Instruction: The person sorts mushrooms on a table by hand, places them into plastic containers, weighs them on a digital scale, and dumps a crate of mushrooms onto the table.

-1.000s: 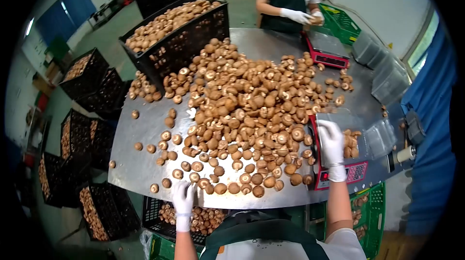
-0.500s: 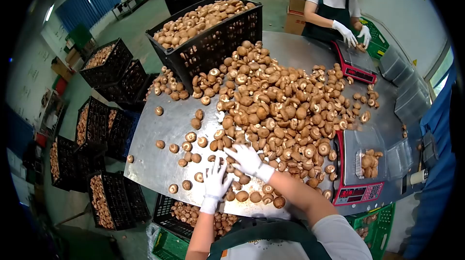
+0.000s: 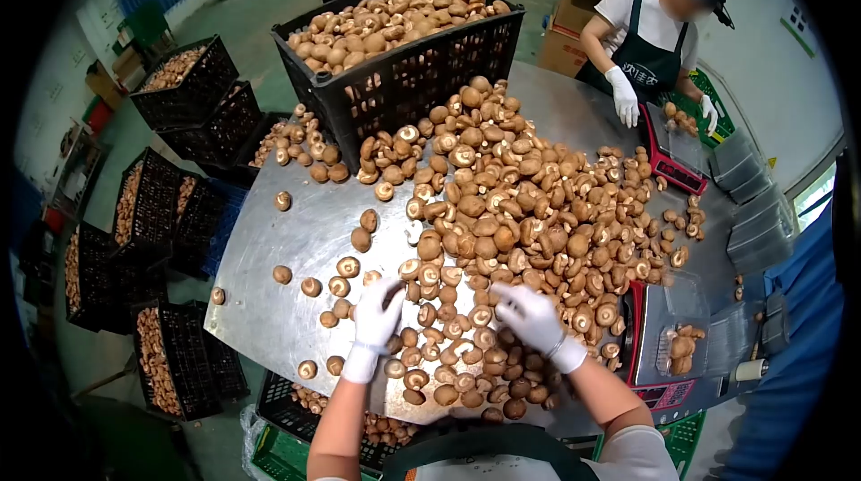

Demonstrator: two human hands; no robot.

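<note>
A big heap of brown shiitake mushrooms spreads over the metal table. My left hand, in a white glove, is at the left side of the loose mushrooms in front of me. Its thumb and fingers are apart, and nothing shows in it. Across from it, my right hand, also gloved, hovers over the near edge of the heap with its fingers stretched toward the left. I see nothing held there. Between both hands lie several mushrooms, some showing pale stems. A few single mushrooms are scattered to the left.
A black crate full of mushrooms stands on the table's far side. At right are a red scale with a filled clear tray and stacked clear trays. A co-worker stands by another scale. More crates stand left.
My hands have moved apart, the right one to the right. More mushrooms now lie spread on the near table between them. The co-worker's hands have separated, and mushrooms now show on the far scale.
</note>
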